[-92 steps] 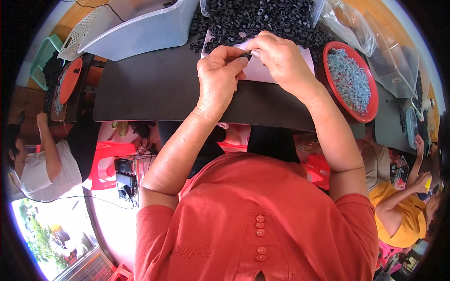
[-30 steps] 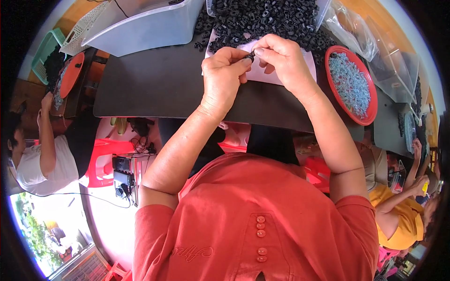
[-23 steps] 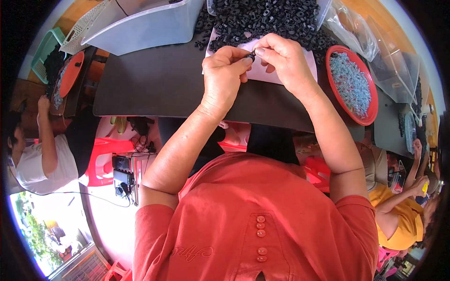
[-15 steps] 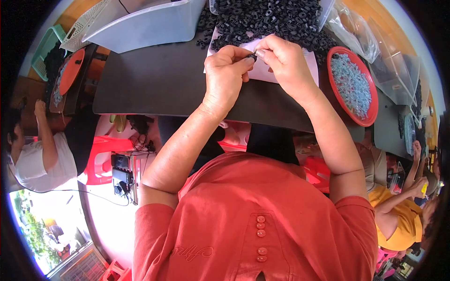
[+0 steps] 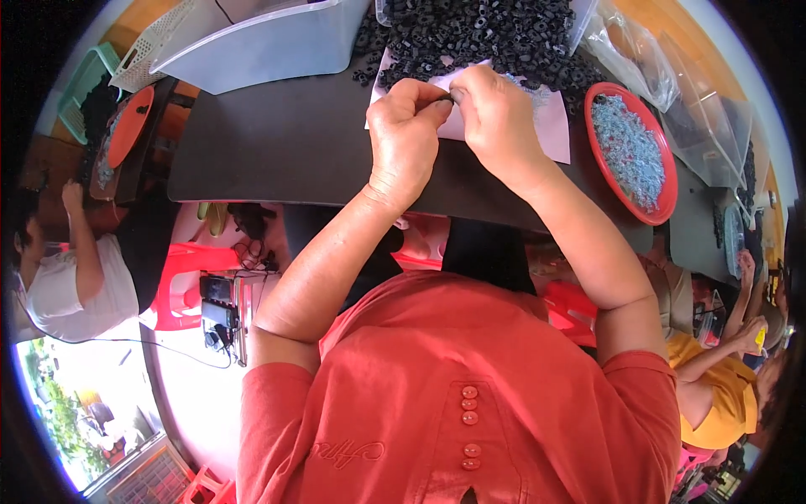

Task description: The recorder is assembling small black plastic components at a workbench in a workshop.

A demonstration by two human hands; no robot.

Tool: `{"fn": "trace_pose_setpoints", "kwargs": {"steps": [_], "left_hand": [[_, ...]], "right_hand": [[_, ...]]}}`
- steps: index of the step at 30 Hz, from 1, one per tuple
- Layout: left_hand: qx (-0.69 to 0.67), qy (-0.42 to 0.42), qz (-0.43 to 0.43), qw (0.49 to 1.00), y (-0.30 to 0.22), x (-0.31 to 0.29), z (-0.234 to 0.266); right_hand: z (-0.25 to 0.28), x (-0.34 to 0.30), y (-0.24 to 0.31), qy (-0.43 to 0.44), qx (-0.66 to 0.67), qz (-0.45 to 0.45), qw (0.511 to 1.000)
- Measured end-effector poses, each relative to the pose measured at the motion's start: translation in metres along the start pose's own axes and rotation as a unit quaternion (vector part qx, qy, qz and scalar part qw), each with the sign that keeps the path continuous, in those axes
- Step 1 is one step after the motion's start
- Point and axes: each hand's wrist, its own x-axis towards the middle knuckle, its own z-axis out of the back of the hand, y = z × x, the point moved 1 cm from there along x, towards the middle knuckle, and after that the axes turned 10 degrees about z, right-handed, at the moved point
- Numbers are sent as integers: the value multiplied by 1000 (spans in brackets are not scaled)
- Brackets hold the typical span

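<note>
Currently: left hand, pinching small black part; right hand, meeting it, grip hidden; step, apparently two-handed fingertip work; next move likely wants steadiness.

Black plastic parts, smooth pale paper, glossy red plastic dish, matt dark tabletop

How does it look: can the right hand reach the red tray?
Probably yes: the red tray lies open to the right of the right hand, and nothing tall seems to block the way. That hand is, however, busy at a small black part.
</note>
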Motion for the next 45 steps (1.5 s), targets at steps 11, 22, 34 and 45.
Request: {"fn": "trace_pose_setpoints", "kwargs": {"steps": [11,22,34,45], "left_hand": [[-97,4,42,994,-8,-4,1],[-212,61,87,972,-4,5,6],[-150,79,107,980,-12,1,1],[-170,49,80,981,-7,0,-1]], "right_hand": [[-3,-1,0,-65,114,-53,990],[-2,1,6,-48,56,11,997],[-5,-2,0,-73,-69,100,990],[-6,0,5,-77,-78,72,991]]}}
